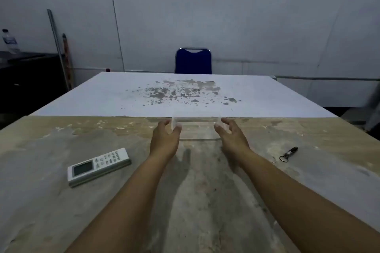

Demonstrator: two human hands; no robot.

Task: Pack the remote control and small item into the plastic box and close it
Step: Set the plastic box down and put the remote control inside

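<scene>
A clear plastic box stands in the middle of the table, at the seam between the worn wooden top and a white board. My left hand clasps its left end, thumb on the near wall. My right hand clasps the right end the same way. A white remote control with a grey screen lies face up at the left, apart from both hands. The small item, a dark keychain piece with a metal ring, lies at the right. No lid can be made out.
The white board with grey peeled patches covers the far half of the table. A blue chair stands behind it. A dark cabinet with a water bottle is at the far left.
</scene>
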